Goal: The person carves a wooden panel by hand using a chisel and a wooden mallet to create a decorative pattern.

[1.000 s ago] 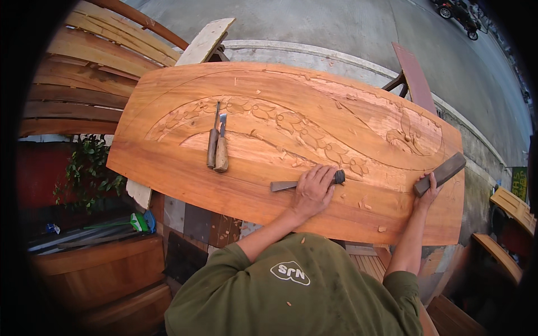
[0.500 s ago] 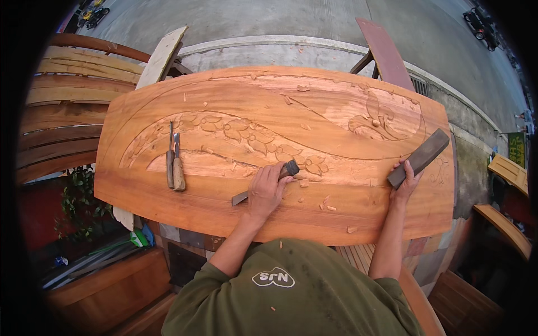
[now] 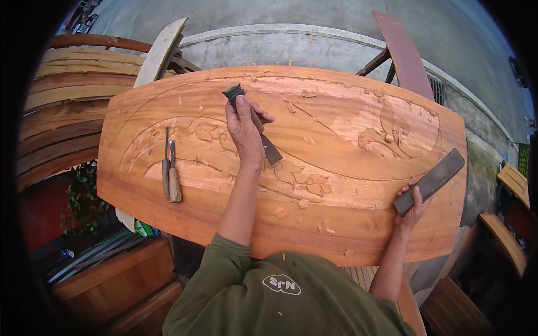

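My left hand (image 3: 245,131) is wrapped round a wide flat chisel (image 3: 272,151) above the middle of a carved wooden panel (image 3: 358,224). The chisel's dark-bound handle end points to the far left, and its blade slants toward me and to the right. A dark rectangular wooden block (image 3: 434,180) is gripped at its near end by my right hand (image 3: 413,208), over the panel's right side. Two slim chisels, one thin and dark (image 3: 166,176), one with a lighter wooden handle (image 3: 175,187), lie side by side left of my left hand. Leaf, flower and scroll carvings (image 3: 386,137) mark the panel.
Wood shavings (image 3: 280,213) are scattered over the panel. Pale (image 3: 159,53) and reddish (image 3: 403,56) support boards jut out beyond its far edge. Stacked planks (image 3: 84,92) stand at the left, with a wooden panel piece (image 3: 117,274) below. Concrete paving (image 3: 291,47) lies beyond.
My left hand has lifted away from the near part of the panel, moving farther and slightly left, and has turned the chisel. My right hand with the block appears slightly lower and farther right.
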`<state>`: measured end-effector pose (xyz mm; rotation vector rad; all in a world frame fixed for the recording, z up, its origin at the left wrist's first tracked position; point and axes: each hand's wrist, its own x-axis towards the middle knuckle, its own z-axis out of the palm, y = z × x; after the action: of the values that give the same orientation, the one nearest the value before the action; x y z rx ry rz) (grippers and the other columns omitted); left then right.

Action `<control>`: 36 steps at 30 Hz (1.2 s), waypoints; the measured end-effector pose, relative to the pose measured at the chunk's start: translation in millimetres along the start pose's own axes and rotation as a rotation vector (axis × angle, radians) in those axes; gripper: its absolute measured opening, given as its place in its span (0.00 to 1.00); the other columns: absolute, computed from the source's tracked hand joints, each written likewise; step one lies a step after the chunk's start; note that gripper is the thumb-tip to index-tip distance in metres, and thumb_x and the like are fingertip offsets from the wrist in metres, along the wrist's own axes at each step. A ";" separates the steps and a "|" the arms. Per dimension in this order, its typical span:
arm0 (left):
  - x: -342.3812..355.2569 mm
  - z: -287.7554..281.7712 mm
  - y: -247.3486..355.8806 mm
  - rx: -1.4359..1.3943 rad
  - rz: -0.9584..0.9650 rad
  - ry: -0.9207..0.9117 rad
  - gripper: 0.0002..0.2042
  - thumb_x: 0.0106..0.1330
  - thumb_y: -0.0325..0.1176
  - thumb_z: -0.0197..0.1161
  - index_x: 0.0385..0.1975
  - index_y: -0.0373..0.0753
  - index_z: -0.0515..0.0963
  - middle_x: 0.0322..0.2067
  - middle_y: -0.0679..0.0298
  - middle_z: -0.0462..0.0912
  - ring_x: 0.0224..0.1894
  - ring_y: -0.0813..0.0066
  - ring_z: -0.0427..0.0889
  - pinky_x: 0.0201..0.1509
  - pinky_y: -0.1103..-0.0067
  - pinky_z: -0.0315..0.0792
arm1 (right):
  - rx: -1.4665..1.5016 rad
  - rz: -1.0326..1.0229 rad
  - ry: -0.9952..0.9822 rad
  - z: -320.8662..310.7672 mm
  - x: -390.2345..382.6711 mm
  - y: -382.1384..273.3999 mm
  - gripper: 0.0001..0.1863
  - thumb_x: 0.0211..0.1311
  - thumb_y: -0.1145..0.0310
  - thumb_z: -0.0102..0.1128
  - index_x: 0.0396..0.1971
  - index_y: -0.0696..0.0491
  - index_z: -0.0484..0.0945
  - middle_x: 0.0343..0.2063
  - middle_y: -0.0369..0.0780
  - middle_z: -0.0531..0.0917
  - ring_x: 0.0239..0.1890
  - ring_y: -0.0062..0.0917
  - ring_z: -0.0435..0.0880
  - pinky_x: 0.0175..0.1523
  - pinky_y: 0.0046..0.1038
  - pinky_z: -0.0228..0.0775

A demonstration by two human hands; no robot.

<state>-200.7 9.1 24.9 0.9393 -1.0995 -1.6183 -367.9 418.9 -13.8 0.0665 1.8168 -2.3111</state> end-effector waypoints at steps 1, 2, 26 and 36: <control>18.0 4.7 -6.4 0.002 -0.011 0.009 0.20 0.85 0.54 0.59 0.53 0.41 0.72 0.30 0.66 0.77 0.26 0.77 0.77 0.31 0.76 0.78 | -0.010 0.014 0.003 -0.3 1.0 1.3 0.28 0.72 0.73 0.66 0.67 0.54 0.65 0.44 0.46 0.82 0.39 0.30 0.85 0.41 0.33 0.84; 36.4 9.6 -12.6 -0.091 -0.030 0.046 0.21 0.83 0.55 0.61 0.53 0.41 0.73 0.29 0.66 0.77 0.25 0.76 0.76 0.30 0.74 0.78 | -0.020 0.026 0.007 -0.9 2.1 2.3 0.28 0.72 0.74 0.66 0.68 0.54 0.65 0.44 0.47 0.81 0.39 0.30 0.85 0.41 0.33 0.84; 178.6 22.8 -84.6 -0.345 0.111 0.357 0.17 0.81 0.44 0.68 0.45 0.39 0.70 0.23 0.68 0.72 0.15 0.80 0.73 0.15 0.81 0.70 | -0.366 -0.416 -0.794 469.4 93.5 -55.0 0.33 0.62 0.71 0.77 0.66 0.58 0.74 0.39 0.43 0.89 0.40 0.28 0.90 0.46 0.31 0.83; 175.5 25.0 -87.8 -0.385 0.098 0.446 0.14 0.76 0.36 0.73 0.44 0.38 0.72 0.22 0.68 0.73 0.15 0.81 0.71 0.16 0.81 0.67 | -1.806 -0.950 -1.569 632.1 74.2 -45.3 0.40 0.59 0.76 0.61 0.74 0.39 0.74 0.48 0.49 0.91 0.53 0.45 0.89 0.57 0.45 0.80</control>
<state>-295.3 -139.0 -65.9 0.9102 -0.4979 -1.3830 -393.1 -191.1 171.5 -2.1453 1.8877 0.4261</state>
